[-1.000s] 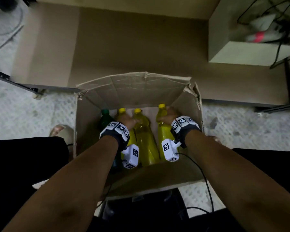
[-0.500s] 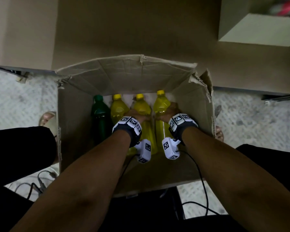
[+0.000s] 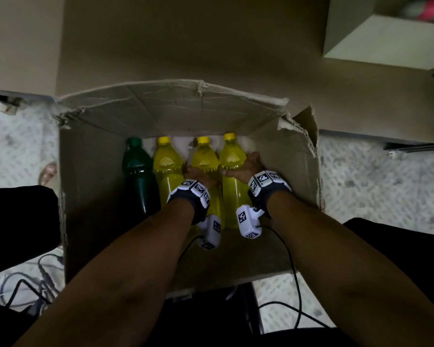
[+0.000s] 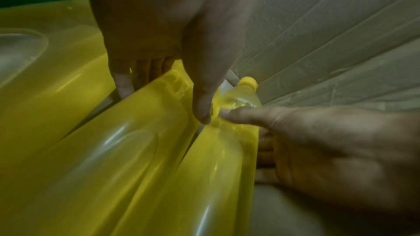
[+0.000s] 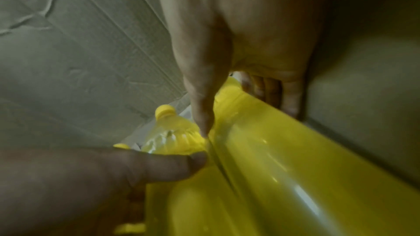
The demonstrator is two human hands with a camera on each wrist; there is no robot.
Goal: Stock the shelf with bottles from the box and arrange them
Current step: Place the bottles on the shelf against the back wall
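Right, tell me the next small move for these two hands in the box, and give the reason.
Probably lift both bottles straight up out of the cardboard box. The left hand is wrapped round the middle yellow bottle and the right hand round the rightmost yellow bottle, while both bottles are down among the others. The box walls look high, so a vertical lift seems the safest way out.

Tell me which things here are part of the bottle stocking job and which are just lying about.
Job: open cardboard box; three yellow plastic bottles; dark green plastic bottle; left hand; right hand.
Lying about: black cables on floor; pale box.
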